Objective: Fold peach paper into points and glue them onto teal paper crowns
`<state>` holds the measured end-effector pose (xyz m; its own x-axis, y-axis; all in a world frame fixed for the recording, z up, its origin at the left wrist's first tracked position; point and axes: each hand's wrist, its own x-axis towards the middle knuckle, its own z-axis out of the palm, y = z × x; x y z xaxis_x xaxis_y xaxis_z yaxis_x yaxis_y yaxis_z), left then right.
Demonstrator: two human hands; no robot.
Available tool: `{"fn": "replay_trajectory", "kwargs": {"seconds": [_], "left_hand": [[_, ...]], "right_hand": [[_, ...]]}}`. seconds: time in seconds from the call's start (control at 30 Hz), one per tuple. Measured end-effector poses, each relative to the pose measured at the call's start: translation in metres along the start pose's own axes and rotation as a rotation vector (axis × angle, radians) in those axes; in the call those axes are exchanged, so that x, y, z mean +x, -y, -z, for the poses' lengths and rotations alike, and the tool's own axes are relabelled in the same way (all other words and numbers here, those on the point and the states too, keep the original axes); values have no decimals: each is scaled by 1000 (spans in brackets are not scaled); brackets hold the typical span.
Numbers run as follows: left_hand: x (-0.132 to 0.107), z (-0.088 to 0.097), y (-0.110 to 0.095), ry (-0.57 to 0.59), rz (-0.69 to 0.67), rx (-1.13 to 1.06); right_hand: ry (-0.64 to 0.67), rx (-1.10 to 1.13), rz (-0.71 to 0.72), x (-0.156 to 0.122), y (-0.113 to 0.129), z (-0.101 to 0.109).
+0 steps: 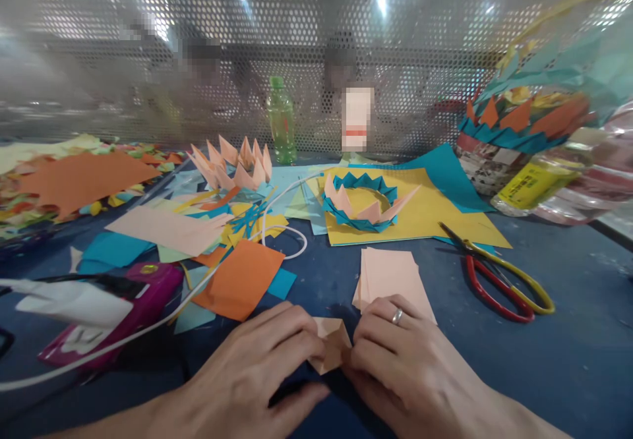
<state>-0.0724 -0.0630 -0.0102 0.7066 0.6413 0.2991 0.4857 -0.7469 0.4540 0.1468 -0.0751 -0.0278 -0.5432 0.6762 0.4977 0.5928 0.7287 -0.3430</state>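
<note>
On the blue table, between left hand and right hand: folded pink paper. Left fingers on its left side, thumb spread clear; right fingers curled at its right edge, pinch unclear from here. Judged best: align edges before creasing.

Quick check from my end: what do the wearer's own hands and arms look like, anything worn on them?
Both are bare human hands without gloves. The right hand wears a smooth, silver-coloured ring; none shows on the left hand. No sleeve, watch or bracelet shows on the visible forearms.
</note>
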Motion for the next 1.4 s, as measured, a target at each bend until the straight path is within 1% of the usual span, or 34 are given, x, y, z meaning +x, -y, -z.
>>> {"fn": "replay_trajectory", "kwargs": {"seconds": [0.13, 0.3, 0.37, 0.5, 0.63, 0.7, 0.77, 0.93, 1.1, 1.27, 1.4], "left_hand": [[5, -1, 3, -32, -20, -40], [6, -1, 4, -64, -1, -50], [4, -3, 4, -67, 8, -27], [1, -6, 5, -124, 8, 61], [3, -6, 6, -43, -99, -13], [5, -4, 5, -29, -143, -20], [7, -2, 5, -30, -147, -37], [12, -3, 6, -61, 4, -175], [15, -6, 8, -63, 129, -176], [14, -8, 8, -16, 206, -190], [15, -8, 7, -3, 216, -201]], "right_hand": [[-8, 0, 9, -2, 0, -2], [19, 53, -37, -5, -1, 1], [35, 65, -60, -5, -1, 1], [44, 70, -79, -4, -1, 2], [38, 78, -81, -4, -1, -1], [30, 82, -80, -5, -1, -1], [30, 89, -89, -5, -2, -1], [25, 137, -167, -4, -2, 2], [25, 166, -269, -4, -2, 2], [86, 190, -346, -3, -1, 4], [104, 179, -360, -2, 0, 5]]}}
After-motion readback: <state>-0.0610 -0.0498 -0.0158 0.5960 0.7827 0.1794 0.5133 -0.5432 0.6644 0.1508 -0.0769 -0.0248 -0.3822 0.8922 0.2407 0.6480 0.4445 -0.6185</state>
